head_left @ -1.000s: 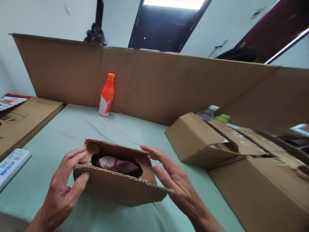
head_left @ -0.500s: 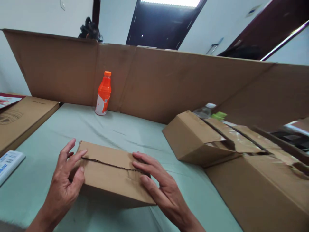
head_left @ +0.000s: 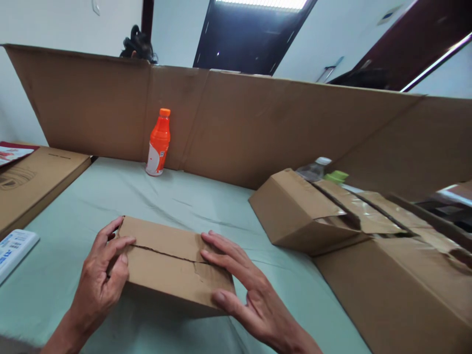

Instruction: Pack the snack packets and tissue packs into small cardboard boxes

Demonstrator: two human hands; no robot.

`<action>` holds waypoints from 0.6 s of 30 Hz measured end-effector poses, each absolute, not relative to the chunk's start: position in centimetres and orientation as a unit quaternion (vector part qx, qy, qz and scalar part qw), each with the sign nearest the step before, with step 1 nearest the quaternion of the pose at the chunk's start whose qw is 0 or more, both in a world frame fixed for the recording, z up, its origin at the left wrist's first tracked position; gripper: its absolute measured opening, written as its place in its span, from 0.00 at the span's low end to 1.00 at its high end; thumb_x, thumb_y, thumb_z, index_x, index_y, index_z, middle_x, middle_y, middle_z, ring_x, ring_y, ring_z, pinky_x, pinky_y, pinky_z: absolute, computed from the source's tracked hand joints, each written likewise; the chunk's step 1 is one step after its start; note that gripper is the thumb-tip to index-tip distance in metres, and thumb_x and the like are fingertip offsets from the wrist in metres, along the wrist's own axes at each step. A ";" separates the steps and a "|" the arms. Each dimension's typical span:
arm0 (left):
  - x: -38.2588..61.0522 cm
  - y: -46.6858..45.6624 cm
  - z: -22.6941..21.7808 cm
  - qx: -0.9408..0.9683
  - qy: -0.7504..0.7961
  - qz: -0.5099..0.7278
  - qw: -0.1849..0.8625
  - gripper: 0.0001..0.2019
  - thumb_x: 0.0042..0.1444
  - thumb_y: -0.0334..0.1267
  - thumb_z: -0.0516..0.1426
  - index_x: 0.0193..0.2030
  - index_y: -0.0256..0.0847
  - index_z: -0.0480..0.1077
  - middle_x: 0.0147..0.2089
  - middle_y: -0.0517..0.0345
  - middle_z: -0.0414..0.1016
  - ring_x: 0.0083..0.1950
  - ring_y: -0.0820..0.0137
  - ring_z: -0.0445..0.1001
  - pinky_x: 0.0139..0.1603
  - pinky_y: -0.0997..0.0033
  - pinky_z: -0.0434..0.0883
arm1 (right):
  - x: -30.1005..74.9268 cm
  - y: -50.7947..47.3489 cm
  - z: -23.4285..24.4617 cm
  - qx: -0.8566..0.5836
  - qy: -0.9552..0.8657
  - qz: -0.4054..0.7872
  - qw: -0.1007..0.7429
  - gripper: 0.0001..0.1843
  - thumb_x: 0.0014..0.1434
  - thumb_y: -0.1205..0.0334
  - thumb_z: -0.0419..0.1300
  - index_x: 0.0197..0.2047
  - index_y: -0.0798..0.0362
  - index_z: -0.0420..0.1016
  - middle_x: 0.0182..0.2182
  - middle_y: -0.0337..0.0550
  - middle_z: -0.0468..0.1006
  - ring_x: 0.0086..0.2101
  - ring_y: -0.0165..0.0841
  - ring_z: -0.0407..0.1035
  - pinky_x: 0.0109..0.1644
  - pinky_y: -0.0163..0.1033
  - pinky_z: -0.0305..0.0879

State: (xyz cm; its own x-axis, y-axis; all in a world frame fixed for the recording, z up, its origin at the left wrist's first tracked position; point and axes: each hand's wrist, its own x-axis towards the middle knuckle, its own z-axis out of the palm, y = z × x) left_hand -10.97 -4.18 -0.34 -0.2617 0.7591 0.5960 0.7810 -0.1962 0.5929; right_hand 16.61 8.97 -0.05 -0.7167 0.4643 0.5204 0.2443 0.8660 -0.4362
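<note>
Pale green cloth (head_left: pixel 217 209) is lying wrinkled across the middle, with a long cardboard panel (head_left: pixel 280 123) standing along the far side. So from the head cam, a small closed cardboard box (head_left: pixel 173 263) is sitting near and left of centre, its top flaps (head_left: pixel 162 237) meeting. Left hand (head_left: pixel 99 270) is half curling around its left end, touching it, can't tell if it's really gripping. Right hand (head_left: pixel 247 290) is resting spread on the right end, touching rather than clasping. Orange bottle (head_left: pixel 158 145) is standing upright just before the panel, and bigger boxes (head_left: pixel 394 285) are crowding the right.
</note>
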 end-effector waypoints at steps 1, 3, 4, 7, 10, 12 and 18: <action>-11.0 -4.2 -0.4 -0.607 -0.633 -0.480 0.012 0.14 0.69 0.33 0.49 0.54 0.49 0.72 0.69 0.54 0.65 0.70 0.63 0.66 0.61 0.61 0.71 | 16.7 8.9 -0.1 -0.192 -0.913 0.168 0.317 0.26 0.69 0.42 0.54 0.65 0.43 0.68 0.68 0.50 0.67 0.67 0.50 0.60 0.65 0.63 0.66; -11.0 -4.3 -0.5 -0.606 -0.632 -0.482 0.009 0.14 0.70 0.34 0.49 0.54 0.50 0.71 0.69 0.55 0.64 0.70 0.63 0.66 0.60 0.62 0.71 | 16.9 8.7 -0.1 -0.188 -0.919 0.166 0.304 0.31 0.68 0.37 0.52 0.68 0.42 0.65 0.70 0.50 0.64 0.69 0.51 0.57 0.66 0.63 0.64; -11.0 -4.3 -0.5 -0.606 -0.633 -0.482 0.005 0.14 0.70 0.34 0.49 0.54 0.51 0.71 0.70 0.55 0.64 0.70 0.63 0.67 0.60 0.63 0.72 | 17.0 8.6 -0.1 -0.187 -0.922 0.165 0.297 0.34 0.67 0.34 0.52 0.69 0.42 0.63 0.70 0.50 0.63 0.70 0.51 0.55 0.66 0.63 0.64; -11.1 -4.5 -0.5 -0.607 -0.630 -0.484 -0.006 0.14 0.70 0.34 0.49 0.54 0.51 0.71 0.69 0.56 0.64 0.70 0.63 0.67 0.59 0.62 0.72 | 17.1 8.4 -0.2 -0.185 -0.931 0.158 0.274 0.42 0.62 0.28 0.53 0.71 0.43 0.59 0.72 0.52 0.60 0.71 0.52 0.51 0.67 0.64 0.62; -11.2 -4.5 -0.6 -0.606 -0.629 -0.487 -0.014 0.14 0.70 0.35 0.49 0.55 0.51 0.72 0.70 0.55 0.64 0.71 0.61 0.66 0.61 0.59 0.72 | 17.0 8.3 -0.5 -0.192 -0.932 0.150 0.268 0.44 0.61 0.28 0.56 0.71 0.44 0.58 0.74 0.53 0.54 0.73 0.54 0.45 0.68 0.67 0.59; -11.3 -4.5 -0.7 -0.600 -0.633 -0.489 -0.018 0.14 0.70 0.36 0.49 0.55 0.51 0.72 0.70 0.54 0.63 0.71 0.60 0.65 0.63 0.55 0.71 | 17.0 8.4 -0.8 -0.201 -0.929 0.155 0.270 0.44 0.59 0.27 0.57 0.70 0.43 0.59 0.76 0.52 0.47 0.73 0.56 0.42 0.67 0.68 0.58; -11.6 -4.8 -1.0 -0.606 -0.629 -0.485 -0.040 0.14 0.71 0.38 0.49 0.56 0.49 0.72 0.72 0.50 0.61 0.72 0.57 0.64 0.64 0.52 0.71 | 17.2 8.7 -1.6 -0.227 -0.909 0.230 0.264 0.45 0.56 0.26 0.59 0.68 0.43 0.63 0.76 0.55 0.44 0.71 0.57 0.51 0.64 0.63 0.66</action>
State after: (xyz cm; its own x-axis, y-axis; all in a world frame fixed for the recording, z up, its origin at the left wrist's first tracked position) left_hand -11.56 -4.79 -0.97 -0.2618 0.8011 0.5382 0.7244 -0.2053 0.6581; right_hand 17.16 8.75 -1.56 -0.7580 0.5339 0.3747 0.2914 0.7911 -0.5378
